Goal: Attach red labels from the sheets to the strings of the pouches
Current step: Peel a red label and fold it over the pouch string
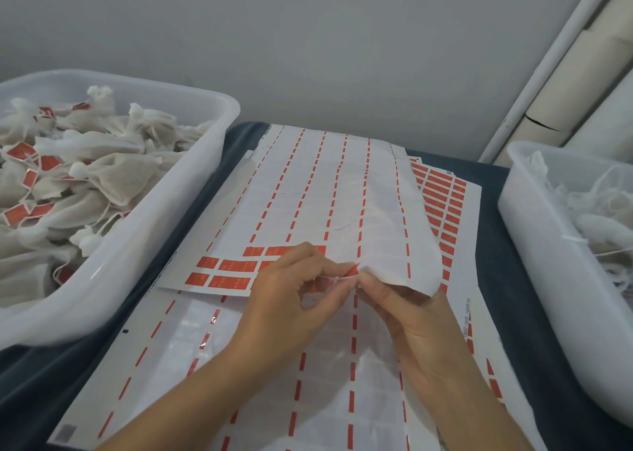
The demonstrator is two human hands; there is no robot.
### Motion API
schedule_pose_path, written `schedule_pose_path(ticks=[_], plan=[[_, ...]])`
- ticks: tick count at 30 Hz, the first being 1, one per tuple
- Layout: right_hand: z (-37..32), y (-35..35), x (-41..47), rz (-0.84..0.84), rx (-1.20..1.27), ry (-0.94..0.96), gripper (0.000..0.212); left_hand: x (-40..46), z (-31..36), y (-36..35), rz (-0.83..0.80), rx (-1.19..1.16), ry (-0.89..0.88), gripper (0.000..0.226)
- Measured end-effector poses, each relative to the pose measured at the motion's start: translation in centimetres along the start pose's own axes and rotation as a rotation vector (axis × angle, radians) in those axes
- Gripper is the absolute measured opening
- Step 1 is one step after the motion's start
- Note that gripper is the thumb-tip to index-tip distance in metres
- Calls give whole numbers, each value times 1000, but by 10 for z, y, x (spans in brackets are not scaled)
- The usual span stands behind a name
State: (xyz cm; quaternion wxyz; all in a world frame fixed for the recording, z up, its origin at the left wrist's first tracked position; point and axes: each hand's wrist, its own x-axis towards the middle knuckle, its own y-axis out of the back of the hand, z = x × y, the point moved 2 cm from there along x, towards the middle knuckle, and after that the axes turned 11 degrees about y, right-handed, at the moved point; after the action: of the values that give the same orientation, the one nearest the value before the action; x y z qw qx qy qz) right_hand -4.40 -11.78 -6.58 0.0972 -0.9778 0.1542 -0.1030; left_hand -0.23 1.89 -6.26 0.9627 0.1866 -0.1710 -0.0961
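Dozens of pouches (pixel 102 176) with red labels on their strings filled the bin (pixel 191 190) at the bench's left edge, so I judged much of the work done. From the head view, my left hand (pixel 291 293) and right hand (pixel 407 310) both pinched a thin string (pixel 339 278) with a red label (pixel 352 269) over the sheets (pixel 308 193) mid-bench. Unlabelled pouches (pixel 596 224) waited in the right-edge bin (pixel 534 238); a few labels (pixel 226 272) remained on the top sheet.

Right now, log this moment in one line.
left hand: pinches string | right hand: pinches red label | labelled pouches: left bin
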Motion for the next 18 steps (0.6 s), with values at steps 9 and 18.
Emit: schedule_pose_path(ticks=[9,18], plan=[[5,6,1,-47,164,-63,50,2,3,4,-128,-204,79,7],[4,8,0,4,47,-78,49,-1,3,3,-28,-27,-96,17]])
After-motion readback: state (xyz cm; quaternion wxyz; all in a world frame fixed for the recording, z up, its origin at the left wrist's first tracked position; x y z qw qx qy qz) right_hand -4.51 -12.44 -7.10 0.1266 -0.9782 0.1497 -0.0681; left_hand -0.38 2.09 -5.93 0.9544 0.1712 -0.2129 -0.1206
